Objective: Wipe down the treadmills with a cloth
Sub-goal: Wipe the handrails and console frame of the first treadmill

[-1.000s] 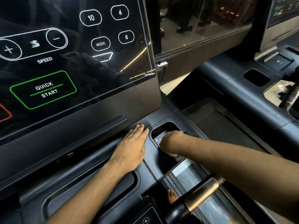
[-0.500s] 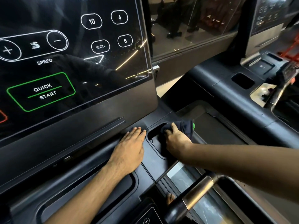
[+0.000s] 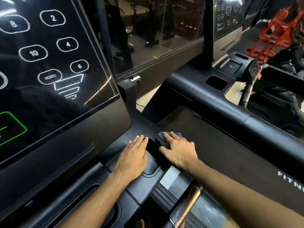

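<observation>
1. Presently, the person's left hand (image 3: 133,155) lies palm down at lower centre of the frame. It rests on the matt black plastic console deck (image 3: 139,186) of the near treadmill. Its fingers (image 3: 139,142) are straight and close together, released and holding nothing.
2. The right hand (image 3: 179,152) lies just beside it to the right, flat on top of the crumpled dark navy cloth (image 3: 160,137). Its fingers (image 3: 171,137) are stretched out and press down on the fabric; they do not curl round it.
3. The cloth sits at the far right rim of the dark oblong recessed pocket (image 3: 152,149) in the deck. That pocket lies between the two hands. Bunched fabric shows beyond the fingertips and to their left.
4. The glossy black touch screen (image 3: 49,89) fills the left half of the frame. It shows white-outlined buttons marked 2, 4, 6, 8 and 10. A green-outlined button is cut off at the left edge.
5. A bronze-toned metal handlebar section (image 3: 189,206) runs diagonally at lower centre-right, below the right forearm.
6. A second black treadmill (image 3: 213,102) occupies the right of the frame. It has a square recess in its deck, and its own dark screen (image 3: 228,17) stands at upper right.
7. A clear glass partition (image 3: 156,30) stands at upper centre.
8. A red metal frame (image 3: 271,35) shows in the upper right corner.
</observation>
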